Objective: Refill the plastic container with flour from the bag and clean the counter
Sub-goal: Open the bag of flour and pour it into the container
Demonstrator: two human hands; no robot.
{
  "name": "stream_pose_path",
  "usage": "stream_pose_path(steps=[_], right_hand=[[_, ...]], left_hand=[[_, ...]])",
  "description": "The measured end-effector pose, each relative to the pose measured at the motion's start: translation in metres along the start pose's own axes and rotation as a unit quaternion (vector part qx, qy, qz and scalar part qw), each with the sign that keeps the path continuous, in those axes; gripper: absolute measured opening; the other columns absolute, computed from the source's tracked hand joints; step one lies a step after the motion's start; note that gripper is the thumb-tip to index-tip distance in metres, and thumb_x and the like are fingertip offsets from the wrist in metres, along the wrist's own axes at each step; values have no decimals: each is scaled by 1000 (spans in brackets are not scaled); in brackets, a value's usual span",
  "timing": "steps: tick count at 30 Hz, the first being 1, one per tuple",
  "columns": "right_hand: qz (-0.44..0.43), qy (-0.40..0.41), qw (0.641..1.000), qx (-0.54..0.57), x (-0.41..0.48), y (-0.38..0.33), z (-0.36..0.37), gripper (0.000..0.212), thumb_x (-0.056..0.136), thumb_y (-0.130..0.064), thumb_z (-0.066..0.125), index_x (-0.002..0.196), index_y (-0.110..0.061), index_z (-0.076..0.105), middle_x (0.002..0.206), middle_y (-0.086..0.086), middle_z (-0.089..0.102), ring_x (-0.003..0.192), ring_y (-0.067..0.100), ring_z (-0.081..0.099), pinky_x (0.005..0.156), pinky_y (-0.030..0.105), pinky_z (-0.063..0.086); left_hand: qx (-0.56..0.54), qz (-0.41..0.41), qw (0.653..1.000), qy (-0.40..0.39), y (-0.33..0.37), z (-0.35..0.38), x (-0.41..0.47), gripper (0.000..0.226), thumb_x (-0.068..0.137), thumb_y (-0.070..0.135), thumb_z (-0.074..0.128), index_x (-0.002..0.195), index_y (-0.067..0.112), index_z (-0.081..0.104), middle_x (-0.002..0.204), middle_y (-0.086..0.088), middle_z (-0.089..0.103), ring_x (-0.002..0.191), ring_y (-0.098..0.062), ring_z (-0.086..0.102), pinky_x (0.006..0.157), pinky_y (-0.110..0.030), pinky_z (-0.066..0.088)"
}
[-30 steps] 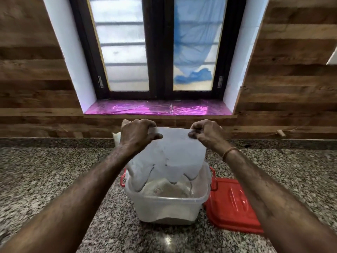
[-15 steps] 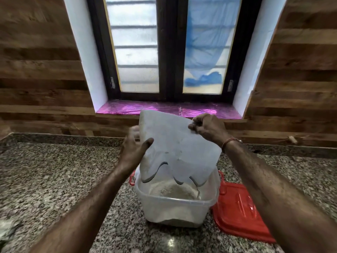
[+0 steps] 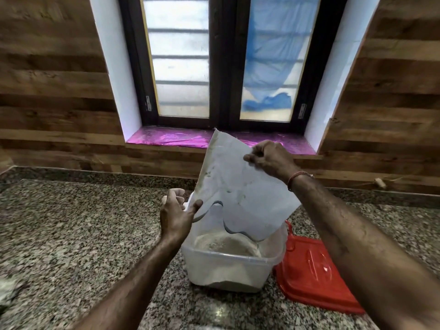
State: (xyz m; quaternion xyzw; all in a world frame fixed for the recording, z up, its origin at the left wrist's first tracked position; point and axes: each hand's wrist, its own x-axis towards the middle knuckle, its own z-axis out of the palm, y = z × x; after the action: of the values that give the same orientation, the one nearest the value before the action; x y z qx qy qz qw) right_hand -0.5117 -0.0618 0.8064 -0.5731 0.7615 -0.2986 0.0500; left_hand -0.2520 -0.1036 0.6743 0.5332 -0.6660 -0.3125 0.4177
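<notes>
A flat, limp flour bag [image 3: 235, 184] hangs upside down over the clear plastic container [image 3: 228, 267], its mouth just above the rim. Pale flour lies heaped inside the container. My right hand [image 3: 269, 158] pinches the bag's upper right edge. My left hand [image 3: 177, 210] is lower, at the bag's left edge, thumb touching it and fingers loosely curled without a grip. The container stands on the speckled granite counter [image 3: 71, 234].
The container's red lid [image 3: 312, 270] lies on the counter just right of it. A wooden wall and a window with a pink sill [image 3: 171, 136] stand behind. Something pale and crumpled [image 3: 7, 291] shows at the left edge of the counter.
My left hand has let go of the bag's top corner and dropped to its lower left edge. The bag now hangs tilted from my right hand alone. The camera has turned left.
</notes>
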Motion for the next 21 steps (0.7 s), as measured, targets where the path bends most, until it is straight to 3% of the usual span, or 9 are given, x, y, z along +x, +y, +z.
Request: stream_pose_path(steps=[5,8,10,13,16,17,18,20,21], right_hand=[[2,-2,999,-50,3,-4,-4,32,89,-46,75,70,-22,69,65,-8,67,75,20,70,73,37,58],[5,0,998,-58,6,-5,-7,32,89,-48,75,72,-21,70,69,-6,69,77,18,68,65,31,48],[8,6,998,-59,7,-6,-10,32,88,-49,75,71,-23,68,67,-10,65,78,17,65,65,26,39],[13,13,998,-68,9,-8,-11,27,86,-47,78,76,-23,72,68,-13,62,81,14,63,66,25,38],[20,9,998,-67,10,-6,-11,20,85,-42,80,85,-23,76,79,-10,69,85,12,64,61,25,39],[21,3,998,-64,9,-5,-11,18,86,-42,80,85,-24,75,79,-11,68,84,12,63,57,24,37],[19,-1,998,-61,9,-5,-11,17,86,-41,79,84,-25,74,76,-13,66,82,11,61,54,22,36],[12,-6,998,-60,9,-4,-11,18,87,-41,79,80,-27,71,69,-17,60,79,10,60,53,21,35],[8,-8,998,-61,9,-4,-11,18,86,-41,80,79,-27,70,68,-18,59,78,10,59,53,21,35]], left_hand=[[-4,-59,998,-32,3,0,-3,51,77,62,76,108,29,54,97,-1,66,90,-26,67,79,-49,58],[-96,-124,987,-39,6,-5,-4,58,75,60,79,110,23,51,101,-6,66,90,-30,71,80,-53,61],[-195,-203,958,-47,9,-3,-3,53,84,41,81,114,14,47,111,-14,62,96,-34,72,83,-51,62],[-314,-295,901,-60,13,4,-12,44,92,25,75,120,5,47,127,-22,61,94,-28,65,77,-44,58],[-392,-352,849,-53,19,13,-22,50,97,22,69,137,-1,49,139,-23,54,118,-32,59,98,-44,54],[-413,-367,832,-54,22,16,-23,49,97,22,68,137,0,50,130,-25,55,113,-34,59,103,-46,52],[-428,-378,818,-62,23,19,-22,41,98,24,67,130,3,53,110,-24,57,96,-32,58,102,-47,52],[-456,-397,794,-64,21,29,-15,23,98,30,65,107,11,56,70,-13,46,65,-24,39,106,-51,49],[-468,-403,784,-60,20,34,-11,25,98,34,64,105,11,55,66,-11,43,63,-23,36,111,-54,45]])
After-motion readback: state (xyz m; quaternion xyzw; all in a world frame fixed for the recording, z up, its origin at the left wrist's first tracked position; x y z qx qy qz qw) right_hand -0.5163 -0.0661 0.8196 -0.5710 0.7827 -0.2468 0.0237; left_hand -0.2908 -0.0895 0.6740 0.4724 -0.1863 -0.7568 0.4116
